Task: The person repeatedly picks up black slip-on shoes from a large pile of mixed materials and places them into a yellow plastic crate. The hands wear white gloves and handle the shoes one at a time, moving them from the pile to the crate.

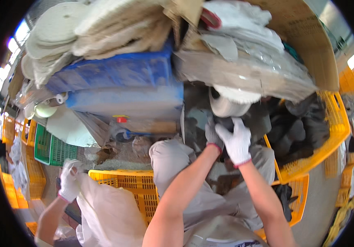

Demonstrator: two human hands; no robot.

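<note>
Both my hands wear knitted work gloves and are close together under a white buffing wheel (231,105). My left hand (214,135), in a soiled grey glove, grips a small dark piece (224,122). From the right, my right hand (237,140), in a whiter glove, holds the same piece between thumb and fingers. The piece is just below the wheel, partly covered by the gloves and blurred; whether it touches the wheel I cannot tell. Behind the hands is a dark, dirty machine housing (195,120).
On the right, a yellow plastic crate (328,151) holds dark parts. A blue bin (112,72) stands beside the wheel, with stacked pale discs (56,24) above. A co-worker's gloved hand (70,182) holds a white sack (112,207) at lower left, beside another yellow crate (140,188).
</note>
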